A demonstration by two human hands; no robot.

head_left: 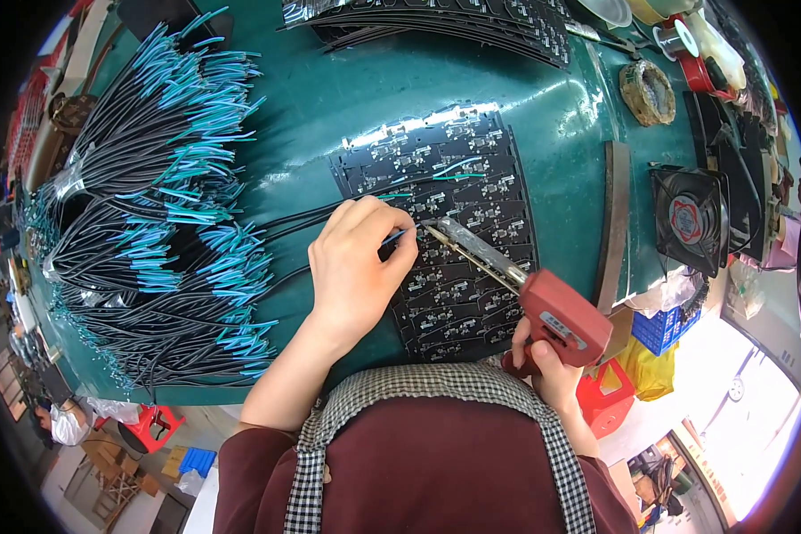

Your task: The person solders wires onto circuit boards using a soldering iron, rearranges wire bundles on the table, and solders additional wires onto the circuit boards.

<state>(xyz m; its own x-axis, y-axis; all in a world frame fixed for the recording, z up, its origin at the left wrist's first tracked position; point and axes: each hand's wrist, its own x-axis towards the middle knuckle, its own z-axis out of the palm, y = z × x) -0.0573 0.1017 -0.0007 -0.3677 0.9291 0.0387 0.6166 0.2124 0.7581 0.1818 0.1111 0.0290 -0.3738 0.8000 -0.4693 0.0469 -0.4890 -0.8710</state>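
Note:
My left hand [351,267] pinches the end of a black-sheathed cable [287,279], with its thin blue core by the fingertips, over a black circuit board panel [463,307]. In my right hand [554,378] is the grip of a red soldering gun [568,319]. Its long metal nose slants left, and the tip comes close to my left fingertips, just above the panel; whether it touches the wire I cannot tell. Farther up the panel lie the blue and green ends of other black cables [458,175].
Big bundles of black cables [120,160] with blue and green ends cover the left of the green table [303,98]. More black panels [436,27] are stacked at the back. To the right are a dark bar [612,222], a square fan [688,218], a round pot [647,93] and a wire spool [675,40].

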